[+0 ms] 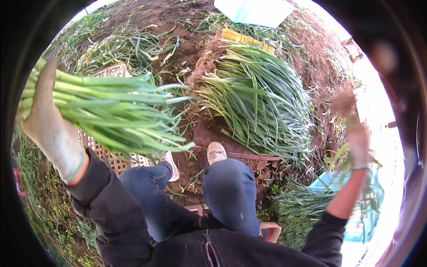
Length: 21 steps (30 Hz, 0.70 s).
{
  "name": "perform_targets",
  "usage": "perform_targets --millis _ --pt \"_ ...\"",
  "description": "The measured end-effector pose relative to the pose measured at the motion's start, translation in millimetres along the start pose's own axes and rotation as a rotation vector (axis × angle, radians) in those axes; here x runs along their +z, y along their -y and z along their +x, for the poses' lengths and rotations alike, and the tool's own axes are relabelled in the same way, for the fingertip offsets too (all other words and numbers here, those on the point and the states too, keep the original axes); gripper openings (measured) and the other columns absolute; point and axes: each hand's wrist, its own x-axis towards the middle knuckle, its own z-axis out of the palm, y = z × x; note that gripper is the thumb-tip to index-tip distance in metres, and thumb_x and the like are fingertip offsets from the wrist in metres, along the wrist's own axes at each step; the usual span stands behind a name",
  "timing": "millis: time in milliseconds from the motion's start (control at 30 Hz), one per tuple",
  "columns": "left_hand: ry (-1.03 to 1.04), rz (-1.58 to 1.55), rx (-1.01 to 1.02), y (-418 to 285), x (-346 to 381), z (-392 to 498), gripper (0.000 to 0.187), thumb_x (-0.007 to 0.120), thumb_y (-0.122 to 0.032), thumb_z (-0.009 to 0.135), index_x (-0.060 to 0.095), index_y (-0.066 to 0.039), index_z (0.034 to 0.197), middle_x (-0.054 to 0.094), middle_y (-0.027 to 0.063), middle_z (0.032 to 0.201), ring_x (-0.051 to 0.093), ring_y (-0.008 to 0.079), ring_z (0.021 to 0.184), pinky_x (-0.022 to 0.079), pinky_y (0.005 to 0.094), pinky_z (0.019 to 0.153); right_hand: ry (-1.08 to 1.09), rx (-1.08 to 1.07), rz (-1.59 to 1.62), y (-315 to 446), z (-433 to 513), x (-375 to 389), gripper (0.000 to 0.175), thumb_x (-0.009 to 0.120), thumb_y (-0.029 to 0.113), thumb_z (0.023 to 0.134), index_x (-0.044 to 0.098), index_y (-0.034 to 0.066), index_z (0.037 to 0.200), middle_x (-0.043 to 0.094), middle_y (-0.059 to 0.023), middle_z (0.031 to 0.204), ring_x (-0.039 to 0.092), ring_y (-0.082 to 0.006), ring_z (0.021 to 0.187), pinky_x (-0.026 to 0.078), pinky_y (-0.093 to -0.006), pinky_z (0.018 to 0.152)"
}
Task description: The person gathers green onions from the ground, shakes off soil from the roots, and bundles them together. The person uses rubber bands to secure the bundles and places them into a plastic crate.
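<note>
My left hand (50, 116), in a work glove, is closed around a thick bunch of green onions (110, 106) at the left, its leaves pointing right over a beige plastic crate (96, 147). At the far right my right hand (358, 143), gloved and blurred by motion, grips a plant stalk with a brown root clump (345, 101) at its upper end. Between the hands, ahead of my feet, lies a large pile of leafy green onions (257, 100), its brown roots facing left.
A teal plastic crate (360, 220) stands at the lower right, beside stacked greens (297, 210). Loose leaves (126, 50) litter the soil at the upper left. A yellow printed sack (248, 39) borders the pile, and a pale crate or container (253, 11) is at the top.
</note>
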Motion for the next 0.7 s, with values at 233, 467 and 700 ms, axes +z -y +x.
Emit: perform_targets --millis 233,467,700 --pt "-0.139 0.087 -0.441 7 8 -12 0.025 0.064 -0.014 0.088 0.068 0.005 0.104 0.066 0.0087 0.093 0.063 0.0137 0.088 0.048 0.0280 0.082 0.918 -0.105 -0.147 84 -107 311 0.035 0.066 0.026 0.080 0.061 0.0049 0.107 0.066 -0.0223 0.103 0.062 -0.0386 0.099 0.049 -0.0436 0.089" --pt "0.054 0.130 -0.488 42 29 -17 0.023 0.062 -0.016 0.090 0.066 0.005 0.098 0.062 0.0079 0.085 0.059 0.0129 0.080 0.045 0.0257 0.073 0.907 -0.513 0.080 184 -75 413 0.030 0.071 0.035 0.076 0.067 0.0077 0.088 0.068 -0.0173 0.095 0.066 -0.0305 0.092 0.052 -0.0419 0.082" --pt "0.030 0.101 -0.594 60 43 -19 0.019 0.061 -0.006 0.087 0.059 0.001 0.105 0.061 0.0055 0.084 0.058 0.0123 0.075 0.046 0.0244 0.068 0.502 -0.760 -0.342 257 36 422 0.025 0.069 0.027 0.081 0.066 0.0107 0.100 0.063 -0.0116 0.100 0.060 -0.0284 0.100 0.047 -0.0399 0.086"
